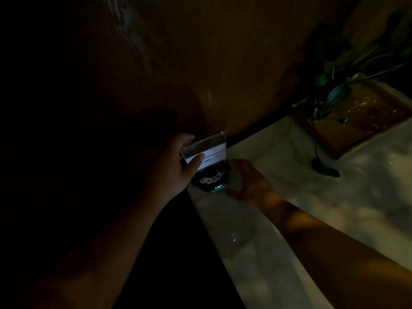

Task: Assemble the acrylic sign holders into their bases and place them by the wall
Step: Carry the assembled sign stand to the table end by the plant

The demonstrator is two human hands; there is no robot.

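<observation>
Upright, sign holder (208, 152) stands in base (209, 182).

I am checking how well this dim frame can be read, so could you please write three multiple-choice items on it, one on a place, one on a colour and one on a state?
1. Where does the clear acrylic sign holder stand?
A. at the pale stone counter's corner by the wall
B. inside the wooden planter tray
C. on the floor

2. What colour is the round base under it?
A. white
B. black
C. red

3. What is the left hand doing?
A. resting flat on the counter
B. hanging free
C. gripping the sign holder's left edge

Answers:
1 A, since it sits at the counter's near-left corner below the brown wall.
2 B, as the base is dark under the white printed card.
3 C, as its fingers wrap the panel while the right hand cups the base.
</observation>
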